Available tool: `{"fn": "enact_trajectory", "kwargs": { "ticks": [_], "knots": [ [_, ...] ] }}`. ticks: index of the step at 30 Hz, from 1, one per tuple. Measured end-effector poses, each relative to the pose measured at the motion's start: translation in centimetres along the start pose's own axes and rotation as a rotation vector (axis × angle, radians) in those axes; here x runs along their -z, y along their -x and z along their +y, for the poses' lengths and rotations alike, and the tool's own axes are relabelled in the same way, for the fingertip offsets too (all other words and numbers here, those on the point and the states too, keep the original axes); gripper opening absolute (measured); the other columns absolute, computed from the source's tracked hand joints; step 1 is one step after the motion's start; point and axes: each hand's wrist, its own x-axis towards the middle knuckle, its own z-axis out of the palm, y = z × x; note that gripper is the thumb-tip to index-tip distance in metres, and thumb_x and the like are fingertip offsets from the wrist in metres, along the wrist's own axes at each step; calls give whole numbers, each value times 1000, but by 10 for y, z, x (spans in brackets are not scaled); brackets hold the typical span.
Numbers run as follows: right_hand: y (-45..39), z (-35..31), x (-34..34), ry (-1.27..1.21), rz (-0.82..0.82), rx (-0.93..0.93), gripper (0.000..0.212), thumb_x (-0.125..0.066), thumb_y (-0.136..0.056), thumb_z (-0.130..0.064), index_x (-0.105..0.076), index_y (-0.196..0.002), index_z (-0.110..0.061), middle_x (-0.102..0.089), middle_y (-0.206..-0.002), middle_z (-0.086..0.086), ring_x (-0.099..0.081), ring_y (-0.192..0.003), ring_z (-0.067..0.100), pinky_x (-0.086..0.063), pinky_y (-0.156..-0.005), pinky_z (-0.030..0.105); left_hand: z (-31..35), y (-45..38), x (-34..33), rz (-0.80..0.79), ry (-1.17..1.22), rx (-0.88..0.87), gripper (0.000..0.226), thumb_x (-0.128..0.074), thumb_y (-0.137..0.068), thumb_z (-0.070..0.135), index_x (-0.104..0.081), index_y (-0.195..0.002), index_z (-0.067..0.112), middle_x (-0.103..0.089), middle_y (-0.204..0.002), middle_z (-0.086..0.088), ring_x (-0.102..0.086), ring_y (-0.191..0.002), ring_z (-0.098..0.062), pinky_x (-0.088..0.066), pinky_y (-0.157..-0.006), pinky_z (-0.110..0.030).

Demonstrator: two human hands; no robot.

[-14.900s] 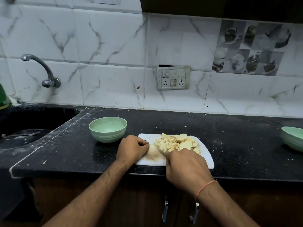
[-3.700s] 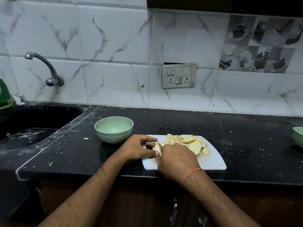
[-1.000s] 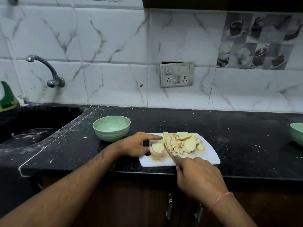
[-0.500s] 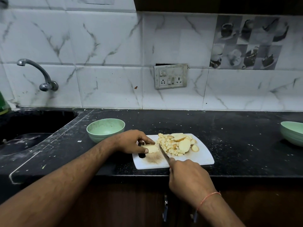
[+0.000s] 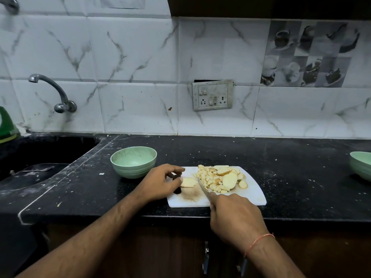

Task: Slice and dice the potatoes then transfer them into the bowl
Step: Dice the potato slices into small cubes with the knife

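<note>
A white cutting board [image 5: 253, 194] lies at the counter's front edge. On its far half sits a pile of diced potato [image 5: 210, 180] with a few larger slices [image 5: 229, 180]. My left hand [image 5: 160, 183] pinches a single potato slice [image 5: 188, 181] flat on the board's left end. My right hand [image 5: 234, 215] grips a knife [image 5: 203, 189] whose blade points away from me, its tip just right of that slice. An empty pale green bowl [image 5: 133, 162] stands left of the board, beyond my left hand.
A second green bowl [image 5: 361, 164] is cut off by the right edge. A dark sink [image 5: 30, 167] with a tap [image 5: 54, 93] lies at the left. A socket plate [image 5: 212, 95] sits on the tiled wall. Potato scraps dot the black counter [image 5: 291, 157].
Over the last second my left hand has kept hold of the single slice while my right hand has brought the knife blade closer beside it. The view has shifted slightly.
</note>
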Motion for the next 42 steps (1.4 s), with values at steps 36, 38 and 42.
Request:
{"fn": "enact_trajectory", "kwargs": {
  "ticks": [36, 38, 42],
  "knots": [
    [-23, -21, 8, -78, 15, -33, 28, -40, -100, -31, -61, -119, -29, -54, -89, -3, -47, -82, 24, -38, -68, 35, -7, -10, -12, -43, 16, 51, 33, -87, -79, 48, -83, -111, 38, -73, -106, 21, -66, -105, 6, -53, -98, -23],
    [-21, -18, 9, -79, 26, -36, 30, -39, -100, -31, -60, -121, -29, -53, -87, -4, -47, -81, 24, -37, -66, 34, -7, -8, -13, -39, -9, 38, 50, -79, -74, 64, -79, -119, 43, -69, -105, 20, -63, -112, -1, -52, -103, -28],
    [-17, -11, 10, -93, 41, -40, 33, -40, -100, -33, -59, -127, -31, -62, -92, -4, -53, -83, 24, -39, -66, 35, -8, -6, -18, -47, -96, 10, 60, -60, -74, 74, -70, -129, 51, -57, -106, 26, -49, -118, -5, -45, -110, -32]
  ]
}}
